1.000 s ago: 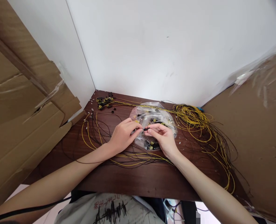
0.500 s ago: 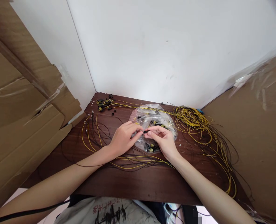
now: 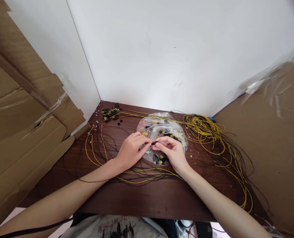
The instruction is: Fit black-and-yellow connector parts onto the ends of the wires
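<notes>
My left hand (image 3: 133,150) and my right hand (image 3: 173,153) meet over a clear plastic bag (image 3: 143,125) on the brown table. Between the thumb and forefinger of my right hand is a small black connector piece (image 3: 154,143). A thin dark wire end sticks out of it toward my right fingers. The fingers of my left hand pinch closed at its left end, seemingly on a thin black wire; the fingertips mostly hide it. Several black and yellow connector parts (image 3: 160,160) show in the bag below and behind my hands.
Yellow and black wires (image 3: 147,170) cross the table under my forearms. A coil of yellow wire (image 3: 203,127) lies at the right. Wires with black and yellow connectors (image 3: 108,114) lie at the back left. Cardboard (image 3: 32,99) and a white wall (image 3: 149,56) enclose the table.
A thin dark wire end now shows past the black connector piece, beside my right fingers. Both hands stay nearly in place; the whole view has shifted slightly.
</notes>
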